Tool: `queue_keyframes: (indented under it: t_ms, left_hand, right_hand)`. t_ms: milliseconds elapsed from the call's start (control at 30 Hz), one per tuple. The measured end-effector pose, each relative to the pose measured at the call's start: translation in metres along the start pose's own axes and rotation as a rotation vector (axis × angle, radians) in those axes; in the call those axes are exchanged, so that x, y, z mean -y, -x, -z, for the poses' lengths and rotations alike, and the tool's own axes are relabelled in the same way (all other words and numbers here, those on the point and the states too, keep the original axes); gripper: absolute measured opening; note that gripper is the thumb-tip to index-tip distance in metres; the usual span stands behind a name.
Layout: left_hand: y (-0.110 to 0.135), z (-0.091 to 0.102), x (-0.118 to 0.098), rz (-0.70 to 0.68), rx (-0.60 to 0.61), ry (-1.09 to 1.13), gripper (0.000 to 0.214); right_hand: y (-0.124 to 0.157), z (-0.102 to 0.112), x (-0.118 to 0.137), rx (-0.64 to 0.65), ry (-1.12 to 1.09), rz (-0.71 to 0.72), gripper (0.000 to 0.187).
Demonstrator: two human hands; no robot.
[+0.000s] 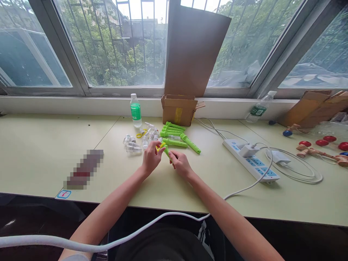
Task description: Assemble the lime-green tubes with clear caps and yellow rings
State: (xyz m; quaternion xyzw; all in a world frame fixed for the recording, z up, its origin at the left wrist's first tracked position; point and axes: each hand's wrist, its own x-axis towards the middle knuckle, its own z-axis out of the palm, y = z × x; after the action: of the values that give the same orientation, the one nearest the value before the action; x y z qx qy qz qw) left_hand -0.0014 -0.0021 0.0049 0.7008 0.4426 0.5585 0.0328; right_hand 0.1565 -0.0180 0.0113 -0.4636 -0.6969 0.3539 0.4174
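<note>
My right hand (180, 164) is closed round the lower part of a green plastic tube-shaped handle (166, 150). At the handle's upper end, my left hand (152, 158) pinches a small yellow plastic piece (161, 146); whether the two parts are joined I cannot tell. Just beyond my hands lie several more green handles (174, 143), one slanting towards the right. To the left of these is a heap of clear plastic caps or tubes (134, 147). A yellow ring-shaped piece (141, 133) rests among the clear parts.
Behind the parts stand a water bottle (136, 111) and a cardboard box (178, 110). A power strip (251, 161) with white cables is on the right. Beyond it lie wooden toys (317, 152) with red balls (322, 142). A blurred object (86, 169) lies at left.
</note>
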Motion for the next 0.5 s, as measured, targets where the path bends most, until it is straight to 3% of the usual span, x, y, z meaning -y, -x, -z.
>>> queue_keyframes:
  t_ms: [167, 500]
  left_hand:
    - [-0.0003, 0.0008, 0.0017, 0.007, -0.003, 0.004, 0.021]
    - [-0.0005, 0.0018, -0.0027, 0.009, -0.03, -0.049, 0.026]
  right_hand:
    - [-0.001, -0.0007, -0.0024, 0.023, -0.034, -0.014, 0.035]
    - [0.0, -0.0037, 0.0003, 0.02, -0.045, -0.003, 0.036]
